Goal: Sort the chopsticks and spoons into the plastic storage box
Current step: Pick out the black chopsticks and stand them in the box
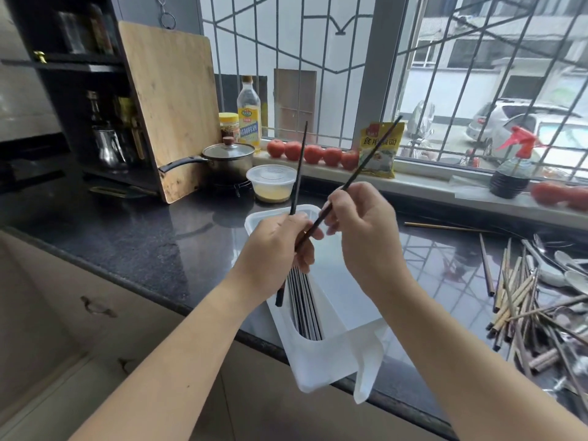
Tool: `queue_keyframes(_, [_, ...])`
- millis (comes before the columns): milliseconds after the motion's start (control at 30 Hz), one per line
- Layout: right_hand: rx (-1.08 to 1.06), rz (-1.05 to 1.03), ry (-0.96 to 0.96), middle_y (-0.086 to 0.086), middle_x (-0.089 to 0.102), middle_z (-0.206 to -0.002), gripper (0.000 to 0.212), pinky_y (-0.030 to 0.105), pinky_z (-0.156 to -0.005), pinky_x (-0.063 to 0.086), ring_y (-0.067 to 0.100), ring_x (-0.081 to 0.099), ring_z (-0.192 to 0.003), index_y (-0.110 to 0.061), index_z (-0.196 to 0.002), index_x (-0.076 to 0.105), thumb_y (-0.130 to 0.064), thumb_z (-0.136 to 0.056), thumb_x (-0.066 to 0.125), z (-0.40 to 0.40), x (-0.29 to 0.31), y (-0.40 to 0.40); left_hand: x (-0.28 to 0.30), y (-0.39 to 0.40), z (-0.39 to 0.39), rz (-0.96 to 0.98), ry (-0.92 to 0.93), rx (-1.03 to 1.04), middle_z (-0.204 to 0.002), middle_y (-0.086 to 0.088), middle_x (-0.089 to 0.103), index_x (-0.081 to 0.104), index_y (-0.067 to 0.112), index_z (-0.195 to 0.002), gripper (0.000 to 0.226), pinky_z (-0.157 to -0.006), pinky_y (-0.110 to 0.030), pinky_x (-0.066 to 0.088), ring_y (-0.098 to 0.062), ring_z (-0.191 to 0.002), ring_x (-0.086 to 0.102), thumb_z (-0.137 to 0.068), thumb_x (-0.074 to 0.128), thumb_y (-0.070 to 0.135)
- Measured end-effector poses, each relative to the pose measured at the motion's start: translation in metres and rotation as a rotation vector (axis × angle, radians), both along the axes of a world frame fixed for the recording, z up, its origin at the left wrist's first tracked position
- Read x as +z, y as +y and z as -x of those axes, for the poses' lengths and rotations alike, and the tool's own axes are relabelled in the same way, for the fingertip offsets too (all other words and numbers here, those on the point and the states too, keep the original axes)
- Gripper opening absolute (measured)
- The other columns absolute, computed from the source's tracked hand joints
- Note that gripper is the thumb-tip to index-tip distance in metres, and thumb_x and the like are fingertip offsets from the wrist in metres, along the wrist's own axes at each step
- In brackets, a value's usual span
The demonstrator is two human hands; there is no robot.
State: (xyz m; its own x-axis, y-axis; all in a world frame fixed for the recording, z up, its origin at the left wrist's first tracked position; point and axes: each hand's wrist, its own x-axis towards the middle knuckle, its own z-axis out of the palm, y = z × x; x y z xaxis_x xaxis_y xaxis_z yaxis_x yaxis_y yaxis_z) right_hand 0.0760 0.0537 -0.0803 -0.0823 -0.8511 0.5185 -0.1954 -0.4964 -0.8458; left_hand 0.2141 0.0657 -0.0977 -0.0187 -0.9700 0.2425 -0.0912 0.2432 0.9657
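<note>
Above the white translucent plastic storage box (321, 364), both hands hold dark chopsticks. My left hand (275, 249) grips one dark chopstick (299, 167) almost upright, its lower end sticking out below the palm. My right hand (366, 237) pinches a second dark chopstick (369, 157) that slants up to the right. Its lower end reaches my left hand's fingers. Several metal chopsticks (304, 310) lie lengthwise in the box's left compartment. A loose pile of wooden and bamboo chopsticks (515, 300) mixed with metal and white spoons (569, 275) lies on the dark counter to the right.
Behind the box stand a clear lidded plastic container (271, 183) and a lidded saucepan (227, 160). A wooden cutting board (171, 106) leans at the back left. Tomatoes (313, 153), an oil bottle (249, 113), a noodle packet (380, 148) and a red-topped spray bottle (512, 167) line the windowsill. The box overhangs the counter edge (254, 337).
</note>
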Motion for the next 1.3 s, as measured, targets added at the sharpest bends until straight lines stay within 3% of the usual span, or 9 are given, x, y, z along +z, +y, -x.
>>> queue_keyframes(133, [-0.179,0.074,-0.26,0.01,0.061,-0.066,0.019,0.029,-0.047,0.041,0.016,0.049,-0.05,-0.017,-0.085,0.053,-0.014,-0.102,0.046,0.009,0.009,0.01,-0.003,0.002,-0.006,0.034,0.166,0.06,-0.063,-0.021,0.052,0.063,-0.003,-0.083,0.039,-0.068,-0.036,0.061,-0.024,-0.055,0.05,-0.106,0.041,0.019])
queue_keyframes(233, [-0.268,-0.035,0.208,0.001,0.065,-0.069,0.015,0.035,-0.053,0.053,0.014,0.061,-0.058,-0.017,-0.089,0.059,-0.023,-0.1,0.051,0.006,-0.003,-0.002,0.001,0.005,-0.007,0.037,0.188,0.046,-0.061,-0.018,0.041,0.06,-0.001,-0.08,0.04,-0.068,-0.037,0.063,-0.019,-0.05,0.038,-0.108,0.038,0.016])
queue_keyframes(367, [-0.02,-0.512,0.878,0.014,0.072,-0.072,0.016,0.047,-0.056,0.062,0.028,0.072,-0.058,-0.005,-0.104,0.057,-0.018,-0.096,0.061,-0.014,-0.03,-0.018,0.001,0.003,-0.006,0.011,0.167,0.087,-0.053,-0.003,0.031,0.054,0.004,-0.073,0.037,-0.067,-0.046,0.061,-0.009,-0.047,0.035,-0.105,0.042,0.018])
queue_keyframes(467, [0.052,-0.607,1.089,0.016,0.074,-0.072,0.012,0.046,-0.061,0.063,0.03,0.074,-0.061,-0.005,-0.102,0.05,-0.009,-0.096,0.059,-0.019,-0.03,-0.014,0.001,0.002,-0.007,0.01,0.133,0.121,-0.055,-0.003,0.032,0.055,0.004,-0.074,0.033,-0.064,-0.049,0.061,-0.01,-0.049,0.037,-0.101,0.047,0.021])
queue_keyframes(567, [0.094,-0.727,1.054,0.02,0.074,-0.08,0.021,0.046,-0.067,0.064,0.033,0.075,-0.067,-0.003,-0.106,0.048,-0.025,-0.105,0.049,-0.015,-0.024,-0.006,0.002,0.001,-0.007,0.01,0.093,0.125,-0.057,-0.006,0.034,0.057,0.003,-0.076,0.031,-0.065,-0.051,0.061,-0.013,-0.052,0.039,-0.102,0.046,0.016])
queue_keyframes(633, [0.013,-0.573,1.029,0.015,0.07,-0.09,0.023,0.048,-0.07,0.062,0.033,0.074,-0.072,-0.007,-0.112,0.052,-0.028,-0.104,0.048,-0.014,-0.02,-0.006,0.003,0.002,-0.006,0.027,0.056,0.114,-0.059,-0.008,0.036,0.058,0.005,-0.078,0.031,-0.063,-0.045,0.062,-0.015,-0.055,0.041,-0.105,0.046,0.016])
queue_keyframes(833, [0.0,-0.082,0.382,-0.009,0.064,-0.083,0.019,0.038,-0.059,0.057,0.011,0.063,-0.069,-0.022,-0.103,0.059,-0.033,-0.106,0.045,-0.013,-0.005,-0.001,0.0,0.003,-0.001,0.061,0.031,0.095,-0.066,0.009,0.056,0.069,0.019,-0.102,0.031,-0.069,-0.036,0.064,-0.009,-0.072,0.061,-0.11,0.043,0.034])
queue_keyframes(967, [0.182,-0.047,0.347,-0.005,0.066,-0.095,0.022,0.017,-0.052,0.049,0.004,0.064,-0.061,-0.027,-0.125,0.056,-0.027,-0.104,0.052,-0.013,-0.005,0.009,0.0,0.006,0.001,0.078,0.124,0.035,-0.095,0.009,0.079,0.064,0.023,-0.115,0.026,-0.073,-0.04,0.065,-0.008,-0.086,0.075,-0.11,0.041,0.033])
queue_keyframes(1300, [0.143,0.073,0.7,-0.016,0.057,-0.073,0.064,0.009,-0.063,0.043,-0.001,0.058,-0.071,-0.033,-0.153,0.028,-0.028,-0.099,0.061,-0.015,-0.009,0.012,0.005,0.006,-0.004,0.051,0.032,0.091,-0.05,0.02,0.055,0.07,0.024,-0.113,0.038,-0.056,-0.009,0.043,0.003,-0.053,0.057,-0.109,0.038,0.043])
